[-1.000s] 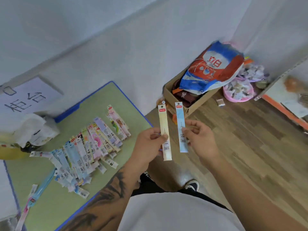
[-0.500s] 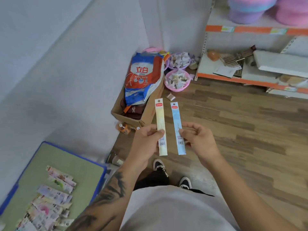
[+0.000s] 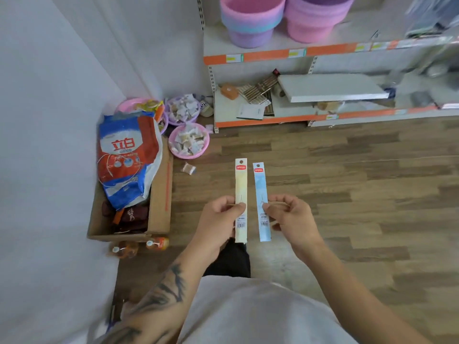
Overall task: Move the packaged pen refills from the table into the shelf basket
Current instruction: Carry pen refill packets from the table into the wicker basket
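1. My left hand (image 3: 218, 219) pinches the yellow refill (image 3: 241, 194); my right hand (image 3: 290, 219) pinches the blue refill (image 3: 260, 192).
2. Both packs stand upright, long axes side by side, fingers at mid-length.
3. The pink baskets (image 3: 250, 18) sit on the shelf (image 3: 273, 55), up and ahead; I judge both hands about equally near.
4. Each has a red header label and a barcode; the print is unreadable. The sack (image 3: 124, 155) reads "立白".

A light grey shirt (image 3: 260, 316), black trousers (image 3: 231, 261), bare forearms, and a dark tattoo (image 3: 171, 286) along the left forearm (image 3: 159, 309).
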`<state>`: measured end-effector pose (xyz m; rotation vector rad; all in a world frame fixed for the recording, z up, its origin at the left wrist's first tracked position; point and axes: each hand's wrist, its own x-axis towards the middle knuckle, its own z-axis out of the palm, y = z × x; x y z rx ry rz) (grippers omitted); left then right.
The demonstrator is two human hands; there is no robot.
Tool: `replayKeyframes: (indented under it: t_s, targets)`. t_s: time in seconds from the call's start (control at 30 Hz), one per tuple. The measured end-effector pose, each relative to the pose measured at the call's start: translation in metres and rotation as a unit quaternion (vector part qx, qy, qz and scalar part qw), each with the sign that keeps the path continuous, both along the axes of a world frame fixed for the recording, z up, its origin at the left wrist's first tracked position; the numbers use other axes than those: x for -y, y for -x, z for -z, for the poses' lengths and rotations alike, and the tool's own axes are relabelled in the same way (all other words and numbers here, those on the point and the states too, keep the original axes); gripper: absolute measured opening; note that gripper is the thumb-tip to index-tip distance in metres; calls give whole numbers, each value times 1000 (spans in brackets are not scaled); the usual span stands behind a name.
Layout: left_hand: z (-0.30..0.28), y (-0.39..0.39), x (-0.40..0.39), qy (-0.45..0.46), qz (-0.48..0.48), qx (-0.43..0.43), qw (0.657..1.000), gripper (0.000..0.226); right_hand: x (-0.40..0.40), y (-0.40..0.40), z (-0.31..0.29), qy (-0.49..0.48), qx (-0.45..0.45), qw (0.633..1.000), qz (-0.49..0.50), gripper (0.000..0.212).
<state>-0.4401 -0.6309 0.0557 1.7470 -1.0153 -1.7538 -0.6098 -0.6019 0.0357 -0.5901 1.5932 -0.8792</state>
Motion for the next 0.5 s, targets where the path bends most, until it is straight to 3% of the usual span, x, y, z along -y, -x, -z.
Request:
replayKeyframes:
  t_s: [0.27, 0.5]
  targets:
    - [9, 7, 144, -6, 10, -53, 999, 7, 115, 7, -28, -19, -79, 997, 16, 8]
    - [3, 10, 222, 6, 17, -106, 994, 7, 199, -6, -41, 9, -108, 993, 50, 9]
